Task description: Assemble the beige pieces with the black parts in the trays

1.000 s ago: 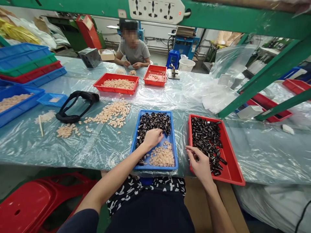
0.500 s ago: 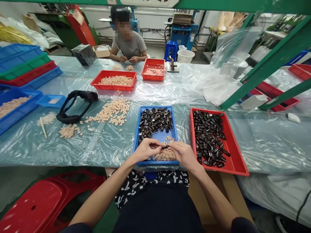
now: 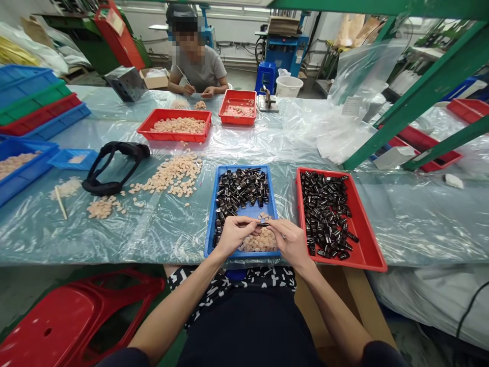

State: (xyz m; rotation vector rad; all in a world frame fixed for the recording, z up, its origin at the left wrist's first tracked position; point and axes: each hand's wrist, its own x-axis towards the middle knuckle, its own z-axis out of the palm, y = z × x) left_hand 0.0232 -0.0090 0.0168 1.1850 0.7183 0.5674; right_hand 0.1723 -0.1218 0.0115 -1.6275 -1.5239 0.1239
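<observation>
Between my two hands is a small shiny black piece (image 3: 263, 225), its exact kind too small to make out. The fingertips of my left hand (image 3: 236, 235) pinch its left end, and those of my right hand (image 3: 289, 238) pinch its right end. Both hands are above the front part of a blue tray (image 3: 209, 239). In that tray, a heap of similar black pieces (image 3: 240, 189) fills the back and left side. Small flat beige pieces (image 3: 260, 241) lie at its front, partly hidden by my fingers.
To the right, a red tray (image 3: 369, 250) holds many black pieces. Loose beige pieces (image 3: 171, 176) and a black strap-like frame (image 3: 114, 168) lie on the plastic-covered table at left. Across it sits a person (image 3: 198, 71) near two red trays. A green post (image 3: 412, 97) rises at right.
The black piece, still between both hands, is tilted slightly differently and has moved up a little. My right fingers have shifted around it. The whole view has shifted slightly.
</observation>
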